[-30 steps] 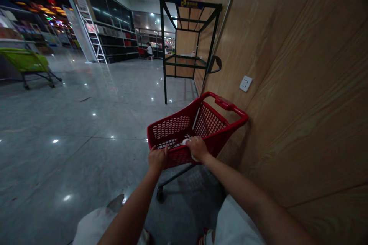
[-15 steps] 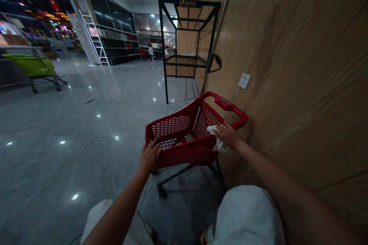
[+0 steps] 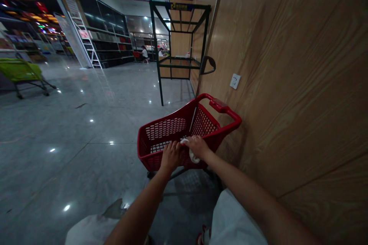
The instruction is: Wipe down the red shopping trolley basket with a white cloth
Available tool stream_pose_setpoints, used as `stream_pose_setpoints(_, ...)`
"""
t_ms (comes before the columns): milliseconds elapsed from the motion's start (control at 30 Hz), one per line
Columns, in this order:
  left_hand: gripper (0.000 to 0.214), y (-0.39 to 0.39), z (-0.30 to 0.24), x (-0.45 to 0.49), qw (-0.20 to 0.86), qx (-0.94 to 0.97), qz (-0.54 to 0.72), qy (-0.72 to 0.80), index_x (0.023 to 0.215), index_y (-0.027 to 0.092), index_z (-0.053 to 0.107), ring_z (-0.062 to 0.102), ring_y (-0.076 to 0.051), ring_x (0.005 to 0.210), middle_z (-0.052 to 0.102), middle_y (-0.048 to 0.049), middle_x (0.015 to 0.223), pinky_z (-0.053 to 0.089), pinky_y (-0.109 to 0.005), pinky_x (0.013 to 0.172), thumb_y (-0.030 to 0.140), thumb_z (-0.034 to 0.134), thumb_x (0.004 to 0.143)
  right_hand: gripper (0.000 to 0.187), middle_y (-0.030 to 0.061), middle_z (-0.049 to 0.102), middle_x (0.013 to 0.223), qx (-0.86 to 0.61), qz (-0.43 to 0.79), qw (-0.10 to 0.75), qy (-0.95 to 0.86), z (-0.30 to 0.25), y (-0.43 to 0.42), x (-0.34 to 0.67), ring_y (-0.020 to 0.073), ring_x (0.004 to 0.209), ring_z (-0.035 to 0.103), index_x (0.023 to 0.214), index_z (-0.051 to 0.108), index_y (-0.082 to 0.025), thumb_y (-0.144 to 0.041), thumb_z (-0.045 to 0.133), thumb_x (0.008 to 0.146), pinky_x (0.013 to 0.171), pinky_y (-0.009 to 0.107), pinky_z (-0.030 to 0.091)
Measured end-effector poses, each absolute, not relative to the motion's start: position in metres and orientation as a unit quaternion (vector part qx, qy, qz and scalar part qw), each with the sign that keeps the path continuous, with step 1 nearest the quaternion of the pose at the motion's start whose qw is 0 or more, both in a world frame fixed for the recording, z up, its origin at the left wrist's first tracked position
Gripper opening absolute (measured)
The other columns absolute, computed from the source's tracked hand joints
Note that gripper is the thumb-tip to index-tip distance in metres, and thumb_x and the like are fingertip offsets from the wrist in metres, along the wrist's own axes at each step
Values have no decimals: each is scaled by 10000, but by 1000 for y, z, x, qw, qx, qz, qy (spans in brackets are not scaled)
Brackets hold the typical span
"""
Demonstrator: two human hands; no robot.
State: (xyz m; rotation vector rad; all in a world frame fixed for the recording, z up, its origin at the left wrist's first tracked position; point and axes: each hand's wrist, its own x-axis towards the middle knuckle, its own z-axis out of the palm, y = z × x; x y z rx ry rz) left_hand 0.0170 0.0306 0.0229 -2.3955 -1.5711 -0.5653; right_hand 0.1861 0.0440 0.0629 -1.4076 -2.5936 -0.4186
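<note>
A red plastic shopping cart (image 3: 161,126) with perforated sides stands in front of me, its handle towards the wall on the right. My left hand (image 3: 171,155) is closed over the near top rim of the basket, about halfway along. Just right of it, almost touching, my right hand (image 3: 197,147) grips a white cloth (image 3: 194,157) and presses it on the same rim. Part of the cloth hangs down outside the basket; the rest is hidden under the fingers.
A wood-panelled wall (image 3: 273,84) with a socket (image 3: 235,81) rises close on the right. Beyond the cart stands a dark metal rack (image 3: 160,65). A green cart (image 3: 21,71) is at far left, a white ladder (image 3: 89,48) farther back. A person (image 3: 145,54) crouches in the distance.
My right hand has slid the cloth leftward along the near rim, away from the handle end. My left hand has moved right along the rim, so the hands are now close together.
</note>
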Motion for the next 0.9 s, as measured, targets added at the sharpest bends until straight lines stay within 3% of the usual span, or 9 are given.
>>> stream_pose_setpoints(200, 295, 39, 25, -12, 104, -826, -140, -536, 1150, 189, 545, 536, -266, 1042, 575, -140, 1221, 400, -409, 878, 250, 434, 883, 271, 93, 630, 1003, -491, -181, 76, -849, 102, 45, 256, 227, 966, 534, 1134, 623, -233, -193, 433, 945, 972, 410, 304)
stream_pose_setpoints(400, 289, 41, 24, -13, 121, -806, -152, -560, 1104, 160, 558, 522, -295, 1033, 581, -166, 1186, 379, -433, 890, 302, 446, 878, 319, 92, 564, 1223, -509, -214, 137, -823, 107, 36, 282, 255, 1137, 455, 1224, 577, -242, -213, 456, 930, 1068, 436, 256)
stream_pose_setpoints(567, 358, 31, 22, 0, 130, -764, -200, -599, 1098, 144, 556, 508, -318, 1062, 575, -190, 1198, 361, -463, 921, 405, 429, 888, 329, 102, 619, 1014, -535, -183, 152, -811, 81, 38, 224, 254, 990, 501, 1235, 576, -228, -226, 387, 966, 997, 435, 324)
stream_pose_setpoints(767, 331, 20, 18, 0, 121, -767, -202, -597, 1101, 165, 552, 520, -297, 1027, 582, -160, 1167, 371, -447, 915, 389, 464, 873, 345, 95, 611, 1080, -493, -119, 143, -850, 53, 35, 141, 218, 985, 519, 1289, 515, -230, -205, 384, 971, 901, 358, 390)
stream_pose_setpoints(900, 364, 18, 14, -14, 114, -777, -201, -586, 1142, 165, 535, 497, -294, 1094, 558, -158, 1216, 360, -432, 948, 404, 467, 876, 278, 96, 625, 1030, -484, -117, 89, -862, 65, 32, 146, 211, 936, 549, 1162, 595, -213, -206, 406, 958, 864, 338, 410)
